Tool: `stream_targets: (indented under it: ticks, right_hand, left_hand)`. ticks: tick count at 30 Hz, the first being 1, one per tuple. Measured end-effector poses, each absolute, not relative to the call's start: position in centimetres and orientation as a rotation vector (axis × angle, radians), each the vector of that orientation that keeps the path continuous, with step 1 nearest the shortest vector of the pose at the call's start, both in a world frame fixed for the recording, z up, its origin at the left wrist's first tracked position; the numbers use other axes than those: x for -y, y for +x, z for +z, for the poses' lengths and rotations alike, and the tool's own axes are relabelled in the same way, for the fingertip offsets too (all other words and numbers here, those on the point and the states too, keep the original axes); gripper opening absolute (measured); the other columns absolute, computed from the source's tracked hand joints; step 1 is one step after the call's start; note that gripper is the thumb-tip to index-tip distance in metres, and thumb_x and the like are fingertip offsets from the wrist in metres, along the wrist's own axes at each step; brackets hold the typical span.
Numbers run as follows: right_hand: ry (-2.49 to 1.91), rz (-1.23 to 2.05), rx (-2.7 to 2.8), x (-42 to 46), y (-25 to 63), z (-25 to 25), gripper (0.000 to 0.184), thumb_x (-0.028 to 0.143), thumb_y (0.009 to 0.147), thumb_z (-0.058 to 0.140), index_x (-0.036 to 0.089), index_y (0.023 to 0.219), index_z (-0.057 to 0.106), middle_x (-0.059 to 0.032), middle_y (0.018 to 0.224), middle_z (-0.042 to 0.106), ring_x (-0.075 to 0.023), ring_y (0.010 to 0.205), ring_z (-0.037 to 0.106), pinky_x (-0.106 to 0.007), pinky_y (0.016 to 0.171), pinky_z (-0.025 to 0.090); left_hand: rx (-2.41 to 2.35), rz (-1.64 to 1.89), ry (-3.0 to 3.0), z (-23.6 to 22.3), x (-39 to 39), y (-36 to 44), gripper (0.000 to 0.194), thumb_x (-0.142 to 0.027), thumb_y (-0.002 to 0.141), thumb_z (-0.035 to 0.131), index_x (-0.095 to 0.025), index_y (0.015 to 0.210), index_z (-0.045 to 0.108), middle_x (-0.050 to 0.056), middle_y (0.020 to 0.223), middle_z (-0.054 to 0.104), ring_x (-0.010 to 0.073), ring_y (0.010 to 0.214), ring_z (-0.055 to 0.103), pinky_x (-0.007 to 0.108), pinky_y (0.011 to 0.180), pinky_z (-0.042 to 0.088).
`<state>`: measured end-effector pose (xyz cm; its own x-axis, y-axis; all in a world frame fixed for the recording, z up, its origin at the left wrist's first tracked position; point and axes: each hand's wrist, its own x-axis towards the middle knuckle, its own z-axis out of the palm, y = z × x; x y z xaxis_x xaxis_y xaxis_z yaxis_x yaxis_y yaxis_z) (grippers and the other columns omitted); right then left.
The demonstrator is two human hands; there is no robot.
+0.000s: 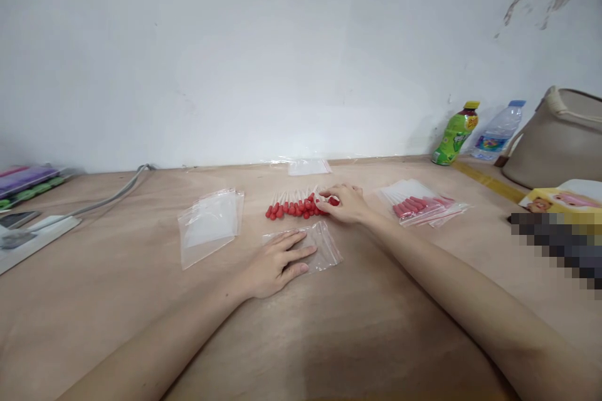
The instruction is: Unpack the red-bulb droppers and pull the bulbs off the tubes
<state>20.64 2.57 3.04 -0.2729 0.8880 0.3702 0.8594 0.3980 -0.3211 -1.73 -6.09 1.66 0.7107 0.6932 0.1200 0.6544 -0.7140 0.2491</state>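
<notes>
your left grip [275,264] lies spread, released, over the clear bag [328,247]; at twelve o'clock from it sit the red-tipped sticks [292,208], your right grip [348,203] at their three o'clock end, whether pinching any i can't tell. those sticks look light and stiff, best taken by the shafts; the bag seems flimsy, slippery, best held by an edge.

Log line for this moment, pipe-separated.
left hand: spread on clear zip bag | right hand: at red-tipped sticks, grip unclear | left side: stacked bags | right side: bags with red contents
</notes>
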Motion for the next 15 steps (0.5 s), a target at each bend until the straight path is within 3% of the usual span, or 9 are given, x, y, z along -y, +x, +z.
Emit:
stream_targets:
  ticks: [6, 11, 15]
  right_hand:
    - [-1.528, -0.014, 2.231, -4.1, 18.8, 3.2, 0.03, 0.032, 0.08, 0.044, 0.03, 0.105, 0.06, -0.0048, 0.104, 0.06, -0.0228, 0.1, 0.047, -0.041, 0.084, 0.027]
    - [-1.52, 0.014, 2.302, -5.3, 17.7, 3.3, 0.026, 0.026, 0.077, 0.045, 0.031, 0.094, 0.064, -0.0034, 0.097, 0.064, -0.0233, 0.093, 0.051, -0.044, 0.081, 0.027]
    - [-1.488, -0.014, 2.292, -4.7, 18.1, 4.1, 0.027, 0.02, 0.08, 0.04, 0.027, 0.093, 0.062, -0.0027, 0.102, 0.062, -0.0219, 0.098, 0.048, -0.044, 0.085, 0.023]
  left_hand:
    - [-1.083, 0.312, 2.742, 1.6, 6.1, -1.7, 0.04, -0.044, 0.089, 0.034, -0.034, 0.127, 0.041, 0.001, 0.141, 0.03, 0.0219, 0.129, 0.028, 0.043, 0.104, 0.026]
    - [-1.08, 0.306, 2.757, 1.4, 6.1, -1.8, 0.04, -0.043, 0.089, 0.034, -0.033, 0.127, 0.04, 0.002, 0.141, 0.03, 0.0216, 0.129, 0.028, 0.043, 0.104, 0.026]
    - [-1.08, 0.301, 2.762, 1.4, 6.1, -1.8, 0.04, -0.044, 0.089, 0.034, -0.035, 0.128, 0.038, 0.001, 0.141, 0.029, 0.0219, 0.129, 0.027, 0.044, 0.104, 0.027]
